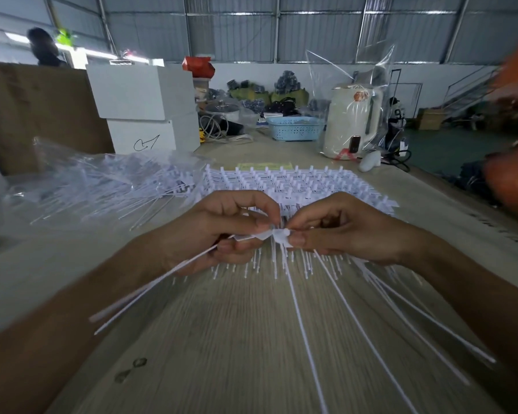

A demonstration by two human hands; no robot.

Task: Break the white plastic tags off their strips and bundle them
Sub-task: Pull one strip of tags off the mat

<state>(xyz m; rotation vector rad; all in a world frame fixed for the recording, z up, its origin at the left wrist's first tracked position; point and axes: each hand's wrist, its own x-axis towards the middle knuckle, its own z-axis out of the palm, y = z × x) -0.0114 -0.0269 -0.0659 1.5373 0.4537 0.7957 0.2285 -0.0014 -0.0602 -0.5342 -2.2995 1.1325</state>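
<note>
White plastic tags [277, 234] meet between our hands: the left hand [222, 231] grips a small bundle whose stems run down-left, the right hand [338, 231] pinches one tag head. Uncut strips [281, 180] lie just beyond on the table [237, 339], stems pointing toward us.
</note>
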